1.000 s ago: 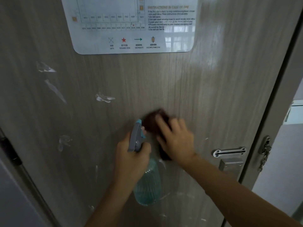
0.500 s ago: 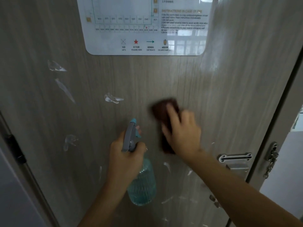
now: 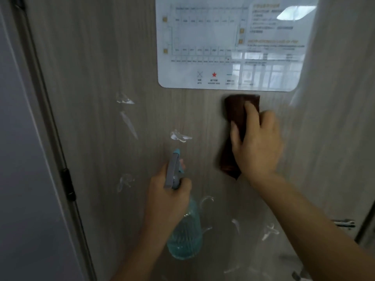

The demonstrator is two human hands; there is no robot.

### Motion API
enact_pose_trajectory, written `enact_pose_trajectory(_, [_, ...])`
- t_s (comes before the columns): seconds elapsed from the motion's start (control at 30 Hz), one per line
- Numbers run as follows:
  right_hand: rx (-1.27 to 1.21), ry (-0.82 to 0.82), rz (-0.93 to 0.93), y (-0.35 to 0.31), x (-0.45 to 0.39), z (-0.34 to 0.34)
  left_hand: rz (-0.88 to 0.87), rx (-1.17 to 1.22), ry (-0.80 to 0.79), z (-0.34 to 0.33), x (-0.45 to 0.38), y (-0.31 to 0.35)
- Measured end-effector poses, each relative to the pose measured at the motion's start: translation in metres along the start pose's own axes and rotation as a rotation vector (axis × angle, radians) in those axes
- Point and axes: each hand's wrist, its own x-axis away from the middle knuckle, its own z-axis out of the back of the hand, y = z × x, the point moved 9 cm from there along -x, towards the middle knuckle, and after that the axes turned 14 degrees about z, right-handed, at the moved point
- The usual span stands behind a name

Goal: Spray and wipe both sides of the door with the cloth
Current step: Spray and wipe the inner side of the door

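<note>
A grey wood-grain door (image 3: 97, 82) fills the view, with several wet spray streaks on its face. My right hand (image 3: 256, 142) presses a dark brown cloth (image 3: 236, 112) flat against the door just below a white evacuation plan. My left hand (image 3: 166, 197) grips the neck of a blue see-through spray bottle (image 3: 185, 236) with a grey trigger head, held upright close to the door, lower and left of the cloth.
The white evacuation plan sign (image 3: 229, 43) is fixed high on the door. A dark hinge (image 3: 68, 184) and the door frame run down the left. A metal latch plate (image 3: 344, 223) sits at the door's right edge.
My right hand has slid the cloth up the door, from mid-height to just under the sign. The view has shifted left and up. My left hand keeps the bottle in about the same place.
</note>
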Motion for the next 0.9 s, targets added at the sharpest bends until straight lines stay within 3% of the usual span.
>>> enact_pose_trajectory(0.1, [-0.007, -0.091, 0.27, -0.041, 0.044, -0.016, 0.016, 0.021, -0.002, 0.007, -0.003, -0.003])
enact_pose_trajectory(0.17, [-0.029, -0.149, 0.355, -0.045, 0.062, -0.02, 0.034, 0.022, -0.005, 0.012, -0.006, -0.007])
enact_pose_trajectory(0.43, [-0.035, 0.011, 0.012, -0.017, -0.034, 0.0, 0.021, -0.018, -0.033, 0.024, -0.008, -0.002])
enact_pose_trajectory(0.63, [-0.041, -0.153, 0.356, -0.054, 0.04, -0.019, 0.025, 0.047, -0.106, 0.022, -0.008, 0.008])
enact_pose_trajectory(0.9, [-0.04, -0.084, -0.012, -0.003, 0.012, 0.002, 0.066, 0.027, -0.124, 0.016, -0.013, -0.004])
